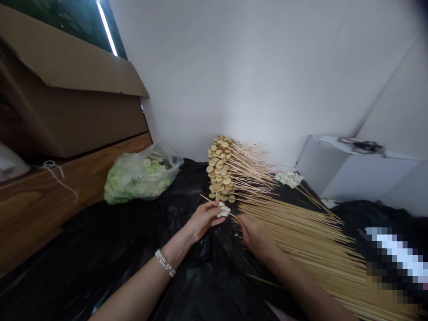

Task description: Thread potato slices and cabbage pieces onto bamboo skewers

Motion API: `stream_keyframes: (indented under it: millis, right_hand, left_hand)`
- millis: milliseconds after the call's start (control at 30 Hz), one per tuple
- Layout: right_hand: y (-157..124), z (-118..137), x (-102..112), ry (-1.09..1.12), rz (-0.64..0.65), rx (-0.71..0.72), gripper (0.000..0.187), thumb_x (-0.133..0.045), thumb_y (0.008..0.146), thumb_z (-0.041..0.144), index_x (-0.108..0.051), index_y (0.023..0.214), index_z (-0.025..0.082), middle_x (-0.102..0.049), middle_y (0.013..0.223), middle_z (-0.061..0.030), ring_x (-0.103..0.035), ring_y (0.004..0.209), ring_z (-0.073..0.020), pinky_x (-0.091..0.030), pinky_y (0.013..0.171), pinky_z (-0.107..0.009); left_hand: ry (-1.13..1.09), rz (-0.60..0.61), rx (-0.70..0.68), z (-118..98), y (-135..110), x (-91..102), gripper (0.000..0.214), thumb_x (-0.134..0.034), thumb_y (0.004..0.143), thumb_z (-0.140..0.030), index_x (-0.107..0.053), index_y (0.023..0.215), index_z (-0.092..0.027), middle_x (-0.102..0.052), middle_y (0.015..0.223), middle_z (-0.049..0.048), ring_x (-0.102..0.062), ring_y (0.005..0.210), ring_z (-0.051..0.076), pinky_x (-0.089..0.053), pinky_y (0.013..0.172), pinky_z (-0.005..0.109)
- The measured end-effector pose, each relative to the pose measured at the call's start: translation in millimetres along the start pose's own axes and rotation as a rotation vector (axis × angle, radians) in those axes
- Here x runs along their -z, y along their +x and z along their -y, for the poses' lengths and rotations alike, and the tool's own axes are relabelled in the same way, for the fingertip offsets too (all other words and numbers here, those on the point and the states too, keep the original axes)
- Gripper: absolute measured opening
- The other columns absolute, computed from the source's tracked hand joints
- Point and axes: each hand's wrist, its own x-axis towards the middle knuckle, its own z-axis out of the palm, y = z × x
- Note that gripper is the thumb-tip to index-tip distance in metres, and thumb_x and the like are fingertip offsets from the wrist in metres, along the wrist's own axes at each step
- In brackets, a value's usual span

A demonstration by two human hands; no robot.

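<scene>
My left hand [201,221] is closed around pale, whitish leaf pieces [223,210], which are threaded on a thin wooden skewer [207,199]. One end of that skewer sticks out past my left fingers. My right hand [258,235] pinches its other end, to the right of the pieces. Just beyond my hands stands a stack of skewered round yellowish slices [220,169], their bare sticks pointing right. Many bare wooden skewers [301,236] lie side by side beneath and beside my right forearm.
A clear plastic bag of pale green leaves [133,178] rests at the left. Finished-looking leaf skewers [289,179] lie at the right. Black plastic sheeting [207,285] covers the surface. A cardboard box [87,107], a white box [361,171] and a white wall [250,67] surround it.
</scene>
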Motion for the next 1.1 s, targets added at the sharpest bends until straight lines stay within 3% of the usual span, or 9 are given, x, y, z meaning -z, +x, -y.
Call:
stream_keyframes:
  millis: [133,300,433,533,667,733,867,967,1100]
  right_hand:
    - [-2.0,-5.8,-6.6,0.049,-0.005,-0.016,0.029,-0.032,0.097,0.020,-0.060,0.088,0.017,-0.063,0.081,-0.0057,-0.058,0.077,-0.0167,-0.040,0.071,-0.026]
    - [-3.9,-12.6,-14.6,0.040,0.000,-0.033,0.031,-0.031,0.097,0.022,-0.060,0.088,0.018,-0.064,0.081,-0.0066,-0.060,0.080,-0.0183,-0.041,0.072,-0.028]
    - [-4.7,-10.6,-15.1,-0.013,0.058,-0.028,0.029,-0.032,0.096,0.020,-0.060,0.087,0.019,-0.065,0.081,-0.0063,-0.061,0.078,-0.0179,-0.040,0.069,-0.027]
    - [-5.1,-8.2,-13.8,-0.047,0.121,-0.030,0.027,-0.035,0.094,0.016,-0.058,0.083,0.019,-0.065,0.080,-0.0052,-0.061,0.073,-0.0168,-0.038,0.066,-0.026]
    - [-4.8,-7.3,-12.8,-0.062,0.151,-0.030,0.025,-0.036,0.094,0.015,-0.058,0.083,0.019,-0.066,0.080,-0.0056,-0.061,0.072,-0.0177,-0.036,0.063,-0.027]
    - [-4.6,-7.3,-12.7,-0.062,0.149,-0.019,0.026,-0.035,0.094,0.016,-0.058,0.083,0.018,-0.066,0.078,-0.0056,-0.061,0.071,-0.0179,-0.036,0.062,-0.027]
    - [-4.3,-5.8,-11.4,-0.083,0.146,-0.021,0.028,-0.034,0.095,0.016,-0.059,0.083,0.018,-0.066,0.076,-0.0056,-0.061,0.069,-0.0180,-0.035,0.060,-0.027]
    - [-4.0,-3.6,-8.6,-0.083,0.161,-0.021,0.027,-0.035,0.095,0.016,-0.060,0.082,0.018,-0.066,0.076,-0.0057,-0.062,0.069,-0.0178,-0.035,0.061,-0.027]
    - [-4.1,-2.6,-6.6,-0.103,0.160,-0.036,0.025,-0.038,0.094,0.015,-0.060,0.083,0.018,-0.068,0.079,-0.0062,-0.062,0.071,-0.0183,-0.035,0.061,-0.027]
  left_hand:
    - [0.013,-0.098,-0.116,-13.6,-4.1,3.4,0.042,-0.078,0.068,-0.018,-0.060,0.105,-0.016,-0.069,0.103,0.0118,-0.065,0.091,0.021,-0.056,0.076,0.036]
    - [0.031,-0.286,-0.239,-31.4,-6.3,13.6,0.047,-0.076,0.068,-0.016,-0.055,0.110,-0.017,-0.066,0.106,0.0126,-0.064,0.089,0.019,-0.054,0.078,0.035]
    - [0.035,-0.369,-0.340,-47.6,-10.8,17.0,0.044,-0.074,0.067,-0.014,-0.059,0.108,-0.018,-0.061,0.112,0.0122,-0.063,0.088,0.017,-0.052,0.078,0.032]
    - [0.095,-0.322,-0.378,-64.9,-19.8,14.9,0.037,-0.075,0.067,-0.016,-0.064,0.102,-0.016,-0.061,0.113,0.0121,-0.062,0.090,0.017,-0.051,0.077,0.029]
    - [0.238,-0.137,-0.404,-100.9,-31.3,15.3,0.023,-0.074,0.071,-0.026,-0.069,0.089,-0.013,-0.068,0.092,0.0099,-0.063,0.080,0.015,-0.051,0.071,0.025]
    - [0.317,-0.156,-0.476,-122.3,-32.1,20.2,0.019,-0.071,0.075,-0.028,-0.070,0.086,-0.013,-0.068,0.079,0.0073,-0.062,0.069,0.013,-0.049,0.064,0.022]
    - [0.340,-0.344,-0.629,-156.3,-27.1,35.2,0.009,-0.070,0.075,-0.021,-0.069,0.077,-0.012,-0.066,0.067,0.0046,-0.058,0.058,0.010,-0.046,0.057,0.020]
    - [0.240,-0.391,-0.628,-170.3,-27.8,43.5,0.005,-0.067,0.078,-0.018,-0.068,0.079,-0.012,-0.065,0.069,0.0037,-0.058,0.060,0.009,-0.045,0.056,0.018]
    - [-0.216,-0.200,-0.519,-186.9,-36.3,50.1,0.018,-0.050,0.091,-0.024,-0.064,0.083,-0.016,-0.063,0.071,0.0025,-0.058,0.065,0.009,-0.047,0.057,0.019]
